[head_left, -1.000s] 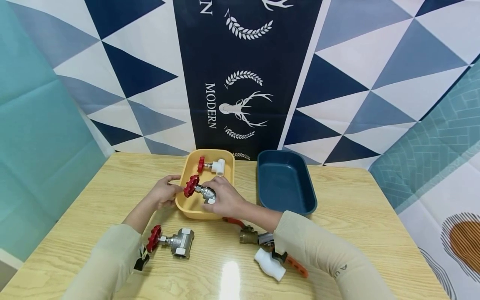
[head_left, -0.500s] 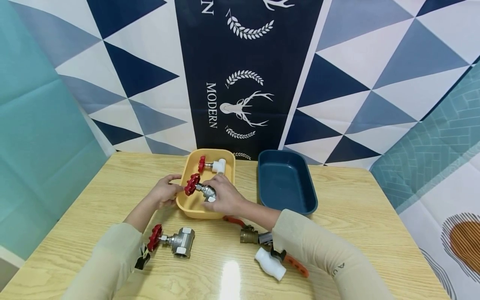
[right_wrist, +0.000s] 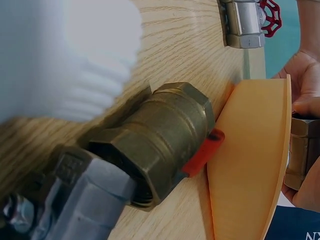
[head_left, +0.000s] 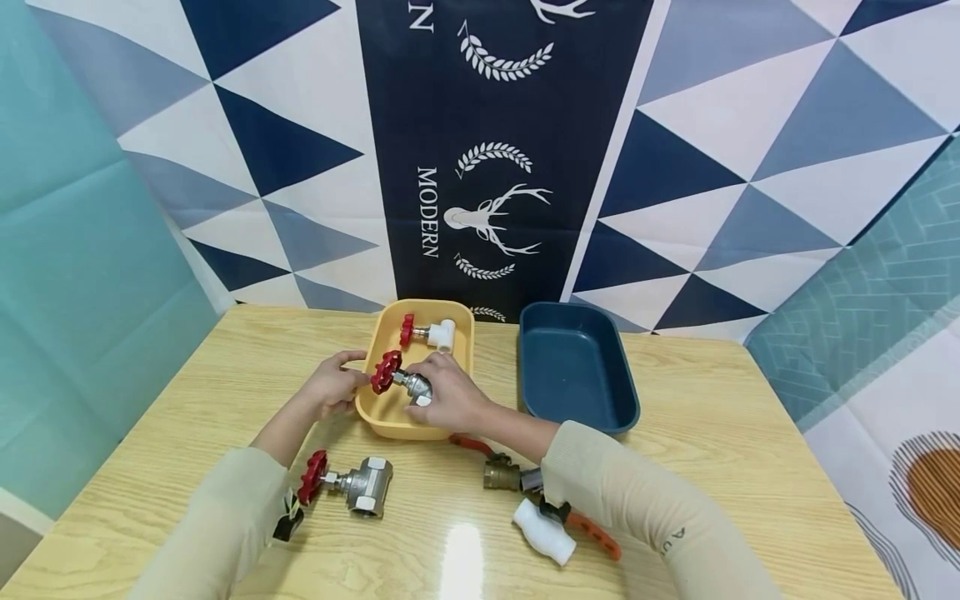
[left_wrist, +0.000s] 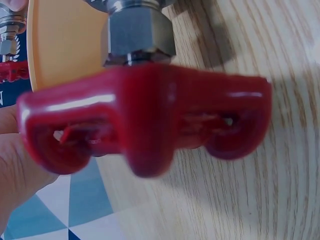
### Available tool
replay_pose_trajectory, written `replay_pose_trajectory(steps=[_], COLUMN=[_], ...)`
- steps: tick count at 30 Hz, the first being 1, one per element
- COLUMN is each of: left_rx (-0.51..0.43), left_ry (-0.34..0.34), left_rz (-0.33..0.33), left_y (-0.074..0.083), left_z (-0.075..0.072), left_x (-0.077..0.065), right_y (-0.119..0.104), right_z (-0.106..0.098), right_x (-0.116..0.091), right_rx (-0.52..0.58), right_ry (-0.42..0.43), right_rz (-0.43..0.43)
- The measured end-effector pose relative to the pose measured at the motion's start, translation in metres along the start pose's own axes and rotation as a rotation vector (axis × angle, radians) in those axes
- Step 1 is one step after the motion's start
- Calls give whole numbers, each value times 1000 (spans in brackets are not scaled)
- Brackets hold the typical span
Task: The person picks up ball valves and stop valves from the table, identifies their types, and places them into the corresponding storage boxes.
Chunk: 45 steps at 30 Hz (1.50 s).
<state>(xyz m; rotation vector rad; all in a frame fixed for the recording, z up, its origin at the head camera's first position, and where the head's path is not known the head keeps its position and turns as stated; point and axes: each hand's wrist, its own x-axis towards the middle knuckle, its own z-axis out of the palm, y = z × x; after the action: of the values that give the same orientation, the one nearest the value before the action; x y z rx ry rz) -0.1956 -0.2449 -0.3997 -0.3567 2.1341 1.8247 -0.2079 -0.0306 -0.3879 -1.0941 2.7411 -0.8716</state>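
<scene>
My right hand (head_left: 453,393) grips the body of a silver gate valve (head_left: 412,384) with a red handwheel. It holds the valve over the yellow tray (head_left: 386,408), wheel pointing left; part of the body is hidden by the fingers. Beyond it in the tray lies a white plastic tee valve (head_left: 440,334) with a red wheel. At the tray's left rim, my left hand (head_left: 333,387) holds the edge, thumb over it. On the table near my left forearm lies another silver gate valve (head_left: 367,486); its red handwheel (left_wrist: 150,115) fills the left wrist view.
A dark blue tray (head_left: 570,367) stands right of the yellow one. Below my right forearm lie a brass ball valve (head_left: 501,475) with a red lever, a ball valve with an orange lever (head_left: 596,533) partly under the sleeve, and a white plastic fitting (head_left: 543,533).
</scene>
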Motion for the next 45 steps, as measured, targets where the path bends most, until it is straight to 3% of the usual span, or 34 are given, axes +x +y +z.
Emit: replay_pose_trajectory(steps=[20,45], left_rx=[-2,1], left_ry=[1,11], left_rz=[-18,-24], left_y=[2,1], left_z=[1,1], left_x=[-1,-1], right_y=[4,11], right_z=[6,11], right_x=[6,16], right_rx=[-9,-39], right_ry=[-10,23], right_rz=[36,10])
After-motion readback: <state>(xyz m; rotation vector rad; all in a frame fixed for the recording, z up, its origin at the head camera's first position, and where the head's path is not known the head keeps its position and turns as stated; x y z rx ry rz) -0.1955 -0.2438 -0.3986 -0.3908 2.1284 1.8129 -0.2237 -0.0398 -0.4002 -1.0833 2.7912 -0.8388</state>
